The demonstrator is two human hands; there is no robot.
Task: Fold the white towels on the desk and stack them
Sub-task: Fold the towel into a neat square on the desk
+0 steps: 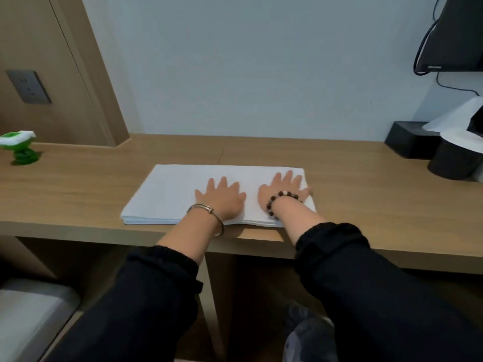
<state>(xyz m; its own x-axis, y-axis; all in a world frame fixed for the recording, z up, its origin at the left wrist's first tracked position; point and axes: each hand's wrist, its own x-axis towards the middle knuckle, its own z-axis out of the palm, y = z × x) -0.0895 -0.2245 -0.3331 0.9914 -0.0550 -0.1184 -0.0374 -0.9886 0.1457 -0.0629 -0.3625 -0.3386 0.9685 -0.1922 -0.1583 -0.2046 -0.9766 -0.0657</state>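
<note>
Wooden desk (78, 194), seen from the head camera, carries one white towel (167, 194) bundle, layered at its near edge, with its long axis running left to right. Two hands press flat on it with fingers (222, 182) straight and spread, gripping nothing: the left hand (222, 198) is near the middle and the right hand (283, 190) by the right end. The uncovered half lies leftward, nearer the left hand.

Towel (167, 190) at desk's (78, 194) front edge; left hand (222, 198) on its middle, right hand (283, 190) on its right end. Toy (21, 147) far left, box (407, 138) far right.
</note>
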